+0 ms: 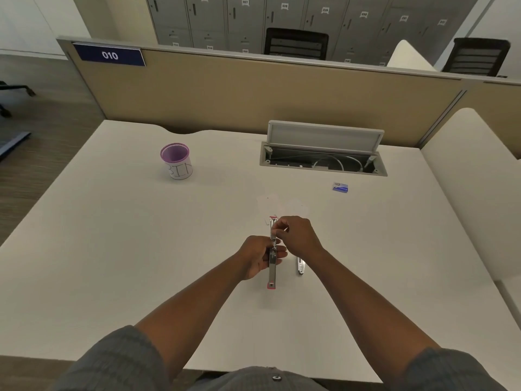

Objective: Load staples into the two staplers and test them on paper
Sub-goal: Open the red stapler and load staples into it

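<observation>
Two hands are used on one stapler [272,261]: it is gripped open by the left hand [258,256] for loading. Something small, probably staples, is pinched over its channel by the right hand [296,235].

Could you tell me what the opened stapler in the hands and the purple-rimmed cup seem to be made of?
The opened stapler, gripped by the left hand, looks like bare shiny metal along its channel, with pink, probably plastic, ends. The cup seems to be purple mesh, metal or plastic, wrapped in white paper bearing handwriting.
</observation>
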The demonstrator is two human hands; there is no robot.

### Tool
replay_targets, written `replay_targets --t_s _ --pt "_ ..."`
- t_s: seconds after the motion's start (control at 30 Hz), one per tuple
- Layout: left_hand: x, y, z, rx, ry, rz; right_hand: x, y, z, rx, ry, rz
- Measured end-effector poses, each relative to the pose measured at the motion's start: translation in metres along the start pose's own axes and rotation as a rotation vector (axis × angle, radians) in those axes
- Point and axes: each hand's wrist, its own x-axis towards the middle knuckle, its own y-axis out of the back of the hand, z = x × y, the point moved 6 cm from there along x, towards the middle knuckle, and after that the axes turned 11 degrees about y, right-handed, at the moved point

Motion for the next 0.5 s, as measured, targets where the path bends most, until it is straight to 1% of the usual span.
replay_targets --t_s 0.5 --pt "-0.0016 0.0019 -0.0002 0.021 0.003 0.024 -0.0009 -0.0038 -0.0009 0.01 -0.026 -0.003"
